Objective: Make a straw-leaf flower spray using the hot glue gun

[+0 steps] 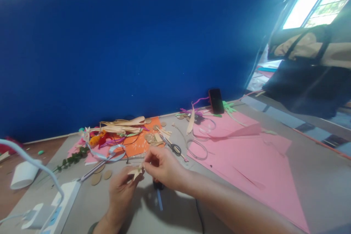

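Note:
My left hand point(121, 187) is closed on a small pale craft piece point(135, 172) with pointed, leaf-like ends, which looks like dried husk. Against the upper end of that piece my right hand point(161, 166) pinches with thumb and fingertips. Whether a separate bit sits in that pinch is too small to make out. Below my right hand a dark tool with a translucent glue stick point(159, 200) lies on the table, partly hidden by the hand. Scissors point(175, 148) with dark handles lie just beyond my right hand.
A white power strip point(64, 204) and cable point(41, 161) occupy the left front, near a paper cup point(25, 174). Dried husks point(120, 126) lie on orange paper point(136, 146). Pink sheets point(246, 168) spread rightward; a phone point(216, 101) leans against the blue partition point(131, 51).

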Tool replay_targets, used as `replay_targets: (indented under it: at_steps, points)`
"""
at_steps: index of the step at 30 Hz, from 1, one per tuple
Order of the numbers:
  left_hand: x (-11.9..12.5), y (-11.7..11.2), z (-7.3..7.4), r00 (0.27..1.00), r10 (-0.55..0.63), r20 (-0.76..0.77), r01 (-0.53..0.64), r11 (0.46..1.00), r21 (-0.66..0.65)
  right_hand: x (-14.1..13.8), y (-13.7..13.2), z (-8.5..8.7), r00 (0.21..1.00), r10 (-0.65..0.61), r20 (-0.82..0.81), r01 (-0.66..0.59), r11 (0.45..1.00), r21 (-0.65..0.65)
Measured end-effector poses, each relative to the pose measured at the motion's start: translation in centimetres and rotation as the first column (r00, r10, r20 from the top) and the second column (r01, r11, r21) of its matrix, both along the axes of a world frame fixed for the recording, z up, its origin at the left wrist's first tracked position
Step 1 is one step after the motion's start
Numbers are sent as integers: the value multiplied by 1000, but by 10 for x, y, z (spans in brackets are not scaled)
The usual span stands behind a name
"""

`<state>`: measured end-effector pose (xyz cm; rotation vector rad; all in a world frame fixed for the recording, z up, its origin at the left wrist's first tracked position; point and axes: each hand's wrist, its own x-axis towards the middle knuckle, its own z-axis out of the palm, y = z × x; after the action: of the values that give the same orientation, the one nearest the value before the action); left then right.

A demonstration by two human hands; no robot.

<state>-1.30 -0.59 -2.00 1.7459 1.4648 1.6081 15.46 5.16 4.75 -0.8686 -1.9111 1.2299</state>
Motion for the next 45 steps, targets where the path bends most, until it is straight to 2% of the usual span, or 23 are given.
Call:
replay_targets:
  at_steps: [12,19,26,32,38,45]
  points:
    - [1,0,6,999,40,18,-41,996,81,-2,-2,-2,996,31,-89,-40,994,-97]
    - [1,1,4,1000,26,7,-26,998,56,-1,-2,-2,992,58,-111,-72,989,-127]
    - [-1,3,0,1000,29,3,-29,997,68,-2,-2,2,996,43,-84,-54,990,-131]
    - [-1,3,-5,999,32,17,-32,999,3,-2,-3,2,995,38,-88,-49,992,-116]
    - [-2,3,-7,999,49,2,-49,997,58,-2,-3,-2,996,32,-78,-40,993,-107]
    - [-2,2,-4,998,41,55,-43,999,31,0,1,-1,999,42,-15,-42,999,-6]
